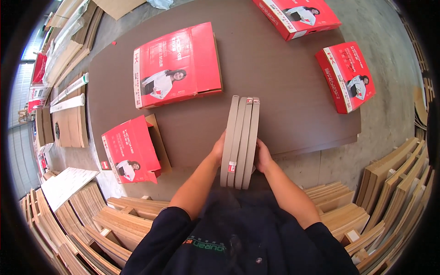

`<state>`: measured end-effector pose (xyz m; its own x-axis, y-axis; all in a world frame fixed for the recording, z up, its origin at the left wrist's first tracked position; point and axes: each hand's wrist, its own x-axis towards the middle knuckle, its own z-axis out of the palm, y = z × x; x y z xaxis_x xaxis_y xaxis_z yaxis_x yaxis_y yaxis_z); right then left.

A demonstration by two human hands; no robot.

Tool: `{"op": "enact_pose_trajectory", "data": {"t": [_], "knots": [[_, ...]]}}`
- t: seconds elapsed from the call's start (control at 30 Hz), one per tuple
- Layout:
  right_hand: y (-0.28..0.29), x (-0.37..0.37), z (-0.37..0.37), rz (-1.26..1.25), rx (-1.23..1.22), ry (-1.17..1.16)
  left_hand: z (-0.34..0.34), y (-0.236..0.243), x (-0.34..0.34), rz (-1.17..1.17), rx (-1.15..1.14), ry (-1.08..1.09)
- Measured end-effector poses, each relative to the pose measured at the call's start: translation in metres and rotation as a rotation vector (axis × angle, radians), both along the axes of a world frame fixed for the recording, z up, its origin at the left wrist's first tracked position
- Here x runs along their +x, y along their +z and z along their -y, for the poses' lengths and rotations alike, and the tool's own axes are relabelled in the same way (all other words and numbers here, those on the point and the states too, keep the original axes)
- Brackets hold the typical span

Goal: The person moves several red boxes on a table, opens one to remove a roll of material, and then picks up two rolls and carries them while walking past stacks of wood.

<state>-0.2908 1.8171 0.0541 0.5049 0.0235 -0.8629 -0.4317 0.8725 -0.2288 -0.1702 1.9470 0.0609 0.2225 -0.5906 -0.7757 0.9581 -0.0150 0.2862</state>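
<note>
Several grey-beige rolls of edge banding (239,137) stand on edge side by side in front of me, over the near edge of the brown table. Small red and white labels mark their rims. My left hand (219,146) presses against the left side of the stack. On the opposite side, my right hand (262,156) grips it, so the rolls are clamped between both hands. Most of the fingers are hidden behind the rolls. To the left, a red cardboard box (130,149) has an open flap at its right end.
A larger red box (178,68) lies on the brown tabletop (270,73). Two more red boxes, one at the far right (302,16) and one at the right edge (348,75), rest there too. Stacked boards (123,224) line both near sides.
</note>
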Motion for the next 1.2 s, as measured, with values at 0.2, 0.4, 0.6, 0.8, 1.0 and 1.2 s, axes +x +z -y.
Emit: {"op": "enact_pose_trajectory", "data": {"t": [0.2,0.4,0.6,0.8,1.0,1.2], "knots": [[0.002,-0.018,0.014,0.026,0.028,-0.040,-0.010,0.042,0.006,-0.027,0.096,0.035],[-0.006,-0.065,0.060,0.047,-0.030,0.068,-0.053,-0.017,0.025,0.038,0.028,0.021],[-0.021,-0.094,0.086,0.012,0.080,0.007,-0.061,-0.016,0.050,0.083,0.061,0.079],[-0.029,-0.088,0.090,0.120,0.078,-0.024,-0.060,-0.021,0.039,0.115,0.133,0.106],[-0.002,-0.088,0.131,0.297,0.016,-0.073,-0.049,-0.022,0.020,0.134,0.204,0.114],[0.046,-0.185,0.233,-0.039,0.318,-0.320,-0.033,-0.016,0.021,0.165,0.236,0.119]]}}
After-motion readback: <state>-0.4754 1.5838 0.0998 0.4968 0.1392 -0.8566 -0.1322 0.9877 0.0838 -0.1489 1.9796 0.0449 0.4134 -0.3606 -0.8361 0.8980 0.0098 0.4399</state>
